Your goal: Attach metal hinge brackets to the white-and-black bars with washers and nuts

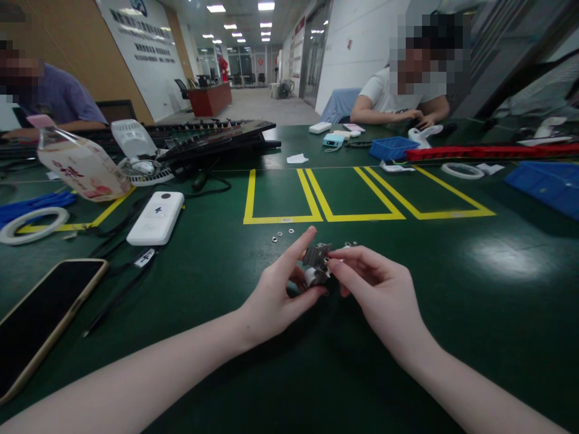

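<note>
Dim overall; ceiling lights point(266, 6) bright; glare on tabletop point(502, 259), right.

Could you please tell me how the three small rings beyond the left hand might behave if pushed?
The small rings lie flat, so they would probably slide rather than roll. Their metallic shine suggests stiffness; being tiny, they are likely light.

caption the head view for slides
At a green table, left hand holds a small grey part, right hand at its edge.
</note>
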### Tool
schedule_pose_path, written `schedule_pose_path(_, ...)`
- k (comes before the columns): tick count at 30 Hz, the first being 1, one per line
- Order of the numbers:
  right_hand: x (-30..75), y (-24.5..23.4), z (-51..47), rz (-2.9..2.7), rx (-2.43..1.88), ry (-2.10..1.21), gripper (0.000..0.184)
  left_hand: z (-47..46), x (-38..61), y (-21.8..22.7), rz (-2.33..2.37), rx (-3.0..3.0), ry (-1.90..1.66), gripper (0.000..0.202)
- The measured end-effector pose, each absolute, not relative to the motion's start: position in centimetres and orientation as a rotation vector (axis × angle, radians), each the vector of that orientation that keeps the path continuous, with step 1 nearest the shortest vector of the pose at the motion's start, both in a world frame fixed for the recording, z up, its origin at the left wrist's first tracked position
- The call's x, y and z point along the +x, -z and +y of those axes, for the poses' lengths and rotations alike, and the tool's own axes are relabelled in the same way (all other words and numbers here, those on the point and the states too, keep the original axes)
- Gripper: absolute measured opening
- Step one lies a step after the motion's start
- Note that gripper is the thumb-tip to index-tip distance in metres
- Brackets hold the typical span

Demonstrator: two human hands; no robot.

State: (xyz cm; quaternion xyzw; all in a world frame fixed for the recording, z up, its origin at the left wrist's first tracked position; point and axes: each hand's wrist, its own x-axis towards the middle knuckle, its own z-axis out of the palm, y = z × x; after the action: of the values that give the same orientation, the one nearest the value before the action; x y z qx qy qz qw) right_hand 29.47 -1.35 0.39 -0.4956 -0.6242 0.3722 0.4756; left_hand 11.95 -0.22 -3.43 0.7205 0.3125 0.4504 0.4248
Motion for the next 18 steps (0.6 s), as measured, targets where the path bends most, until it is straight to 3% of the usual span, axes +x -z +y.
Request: schedule_pose_path(18, 29.67, 0.14, -1.08, -1.666, -1.199, -0.845, 0.02, -0.27, 11.88, 2.86, 0.763, 1.997, -1.106, 0.048)
